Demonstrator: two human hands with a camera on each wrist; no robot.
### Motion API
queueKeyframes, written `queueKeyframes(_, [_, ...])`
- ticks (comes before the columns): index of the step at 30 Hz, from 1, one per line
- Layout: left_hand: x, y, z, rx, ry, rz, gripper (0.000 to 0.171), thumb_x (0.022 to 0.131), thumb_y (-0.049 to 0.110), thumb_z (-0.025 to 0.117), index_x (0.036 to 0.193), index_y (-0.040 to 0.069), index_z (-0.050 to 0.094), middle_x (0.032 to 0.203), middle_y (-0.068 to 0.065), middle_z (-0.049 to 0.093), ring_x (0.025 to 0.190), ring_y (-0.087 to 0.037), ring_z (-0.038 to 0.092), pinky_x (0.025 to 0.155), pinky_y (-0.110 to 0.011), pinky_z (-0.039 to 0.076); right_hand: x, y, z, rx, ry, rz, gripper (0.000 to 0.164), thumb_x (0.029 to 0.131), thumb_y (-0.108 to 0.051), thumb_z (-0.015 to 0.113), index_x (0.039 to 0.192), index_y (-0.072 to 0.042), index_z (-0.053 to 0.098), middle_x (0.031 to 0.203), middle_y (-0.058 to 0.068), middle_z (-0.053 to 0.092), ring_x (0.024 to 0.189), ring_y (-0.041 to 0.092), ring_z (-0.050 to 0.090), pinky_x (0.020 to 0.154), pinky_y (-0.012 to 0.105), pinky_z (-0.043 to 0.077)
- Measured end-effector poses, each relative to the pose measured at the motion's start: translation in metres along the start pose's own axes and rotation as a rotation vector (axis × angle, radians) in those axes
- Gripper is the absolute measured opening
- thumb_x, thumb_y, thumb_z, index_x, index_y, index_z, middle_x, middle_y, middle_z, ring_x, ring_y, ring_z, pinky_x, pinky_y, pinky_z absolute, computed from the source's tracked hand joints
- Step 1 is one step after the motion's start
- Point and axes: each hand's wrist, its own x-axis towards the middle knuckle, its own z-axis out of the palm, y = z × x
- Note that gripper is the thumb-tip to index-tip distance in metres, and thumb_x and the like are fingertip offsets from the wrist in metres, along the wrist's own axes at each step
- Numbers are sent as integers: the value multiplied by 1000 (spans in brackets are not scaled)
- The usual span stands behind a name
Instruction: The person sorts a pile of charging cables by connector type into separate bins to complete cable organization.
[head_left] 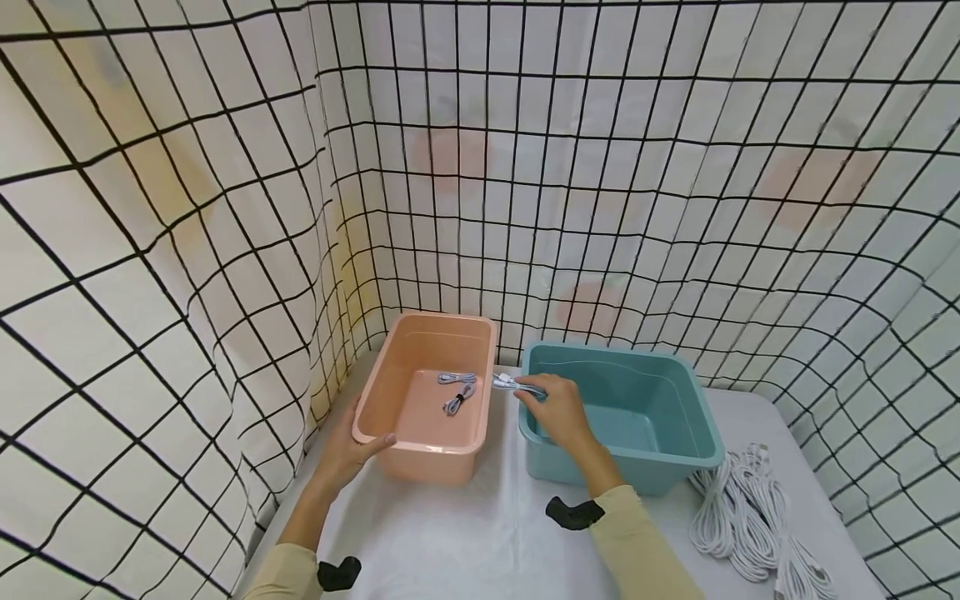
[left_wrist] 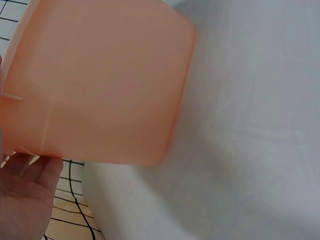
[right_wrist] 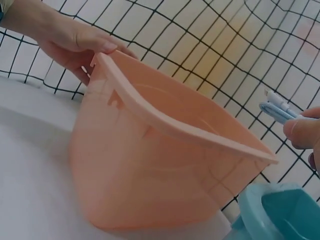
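My left hand grips the front left corner of a peach plastic bin, its thumb over the rim and its fingers along the outer side. Two small bundled cables lie on that bin's floor: a pale one and one with a dark tie. Between thumb and fingers, my right hand pinches a folded white charging cable. This cable is held up near the gap between the bins, its connector end pointing toward the peach bin. Below the right hand is the left rim of a teal bin.
Several coiled white cables lie in a heap right of the teal bin. A black wire grid stands behind and on both sides, with pale sheeting behind it. White cloth covers the table.
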Motion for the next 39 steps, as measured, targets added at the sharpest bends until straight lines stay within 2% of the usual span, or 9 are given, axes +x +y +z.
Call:
queueKeyframes(8, [2,-1,1,-36,-11,-7,105,88,15,85,165,6,14,156,-30,37,133,-50,48,109,-60,37,20,-9,11,17,-34,-2,22,89,-14,83,111,-7,81,108,12,77,100,30,72,81,47,59])
queueKeyframes(12, [2,-1,0,-28,-6,3,104,87,17,86,166,11,17,155,-26,40,131,-45,51,108,-57,39,26,-12,18,10,-44,-11,22,89,-17,83,109,-8,81,109,9,77,101,29,72,85,46,58])
queueKeyframes(17, [1,-2,-1,-19,2,15,103,86,17,87,165,14,21,153,-23,44,128,-42,55,106,-55,41,30,-14,23,0,-74,-12,22,89,-15,84,110,-8,81,110,9,77,103,28,71,87,45,58])
queueKeyframes(26, [2,-5,0,-29,-2,13,105,85,22,88,165,16,21,155,-22,43,129,-42,53,106,-56,41,35,-12,30,6,-105,0,20,91,-16,82,110,-9,81,111,8,76,106,27,71,90,44,57])
queueKeyframes(39, [3,-5,1,-29,9,27,103,85,20,88,165,13,22,154,-24,43,128,-43,55,106,-56,42,46,-9,49,39,-140,16,20,90,-13,83,109,-6,81,108,7,77,104,27,71,91,46,56])
